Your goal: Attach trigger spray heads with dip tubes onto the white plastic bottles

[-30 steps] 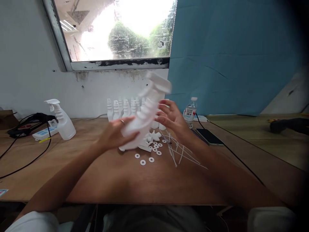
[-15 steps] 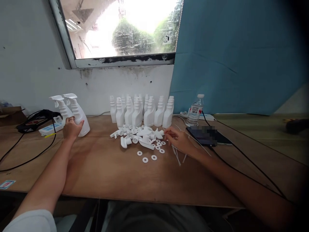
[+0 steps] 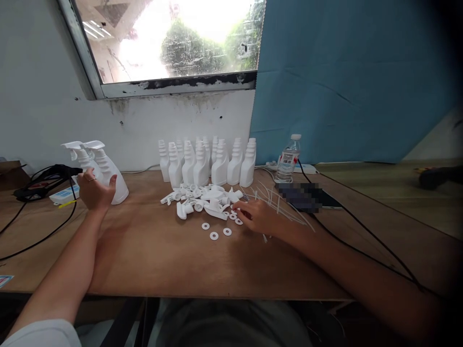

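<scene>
Two white spray bottles with trigger heads stand upright at the left; the nearer spray bottle [image 3: 116, 180] is beside my left hand [image 3: 96, 190]. The thumb of that hand is raised and apart from the fingers, which no longer wrap the bottle. My right hand [image 3: 258, 216] is low over the table, thumb and fingers apart, fingertips at a cluster of small white ring washers [image 3: 238, 221]. Some washers are hidden under the fingers. Left of them lies a pile of white trigger spray heads [image 3: 202, 195]. Thin clear tubes [image 3: 269, 195] lie behind and under the right hand.
Several open white bottles [image 3: 219, 166] stand in rows along the wall. A water bottle [image 3: 288, 161], a phone [image 3: 298, 197] and black cables [image 3: 358, 229] are at the right. Coiled black cable [image 3: 43, 180] and a white power strip [image 3: 65, 193] are at the left.
My left hand has loosened from the spray bottle and drawn back slightly. My right hand has moved left and down from the tubes to the washers. The view has shifted slightly.
</scene>
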Available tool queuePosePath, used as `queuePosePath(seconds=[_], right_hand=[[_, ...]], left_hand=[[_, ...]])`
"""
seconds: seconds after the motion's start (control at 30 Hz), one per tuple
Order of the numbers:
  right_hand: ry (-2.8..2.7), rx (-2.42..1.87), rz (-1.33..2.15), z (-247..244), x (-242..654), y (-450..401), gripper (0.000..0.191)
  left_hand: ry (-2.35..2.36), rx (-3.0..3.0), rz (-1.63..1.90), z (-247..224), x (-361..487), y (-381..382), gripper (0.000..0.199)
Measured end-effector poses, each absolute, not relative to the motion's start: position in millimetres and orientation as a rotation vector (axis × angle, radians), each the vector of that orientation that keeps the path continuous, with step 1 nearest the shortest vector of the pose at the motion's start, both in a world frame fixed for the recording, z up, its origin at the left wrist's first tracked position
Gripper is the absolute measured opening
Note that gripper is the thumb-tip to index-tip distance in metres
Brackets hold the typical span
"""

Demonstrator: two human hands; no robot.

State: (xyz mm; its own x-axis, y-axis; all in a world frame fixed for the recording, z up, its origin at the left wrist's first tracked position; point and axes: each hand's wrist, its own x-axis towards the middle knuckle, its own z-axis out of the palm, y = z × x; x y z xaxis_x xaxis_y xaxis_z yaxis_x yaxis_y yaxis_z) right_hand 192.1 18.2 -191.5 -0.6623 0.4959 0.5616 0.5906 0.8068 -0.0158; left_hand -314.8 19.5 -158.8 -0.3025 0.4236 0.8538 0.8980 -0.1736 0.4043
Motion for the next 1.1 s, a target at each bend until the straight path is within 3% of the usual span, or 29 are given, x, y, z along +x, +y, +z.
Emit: queuePosePath(seconds=[0.17,0.27,0.47,0.73,1.1], right_hand=[[-2.502,-0.869,-0.15,-197,190,19,0.022],[-2.545,-0.916,-0.078,-199,188,18,0.022],[-2.659,-0.854,0.016,-197,186,11,0.02],[-2.717,-0.86,0.171,-194,186,7,0.02],[-2.677,-0.848,0.228,-198,184,9,0.02]], left_hand=[[-1.432,-1.545,-1.365,-151,-250,34,0.041],[-1.204,-1.865,-1.201,-165,-195,38,0.026],[-0.842,-2.254,-0.803,-189,-143,24,0.022],[-1.456,-2.343,-1.28,-195,-162,19,0.018],[-1.27,-2.52,-1.174,-196,-152,18,0.018]])
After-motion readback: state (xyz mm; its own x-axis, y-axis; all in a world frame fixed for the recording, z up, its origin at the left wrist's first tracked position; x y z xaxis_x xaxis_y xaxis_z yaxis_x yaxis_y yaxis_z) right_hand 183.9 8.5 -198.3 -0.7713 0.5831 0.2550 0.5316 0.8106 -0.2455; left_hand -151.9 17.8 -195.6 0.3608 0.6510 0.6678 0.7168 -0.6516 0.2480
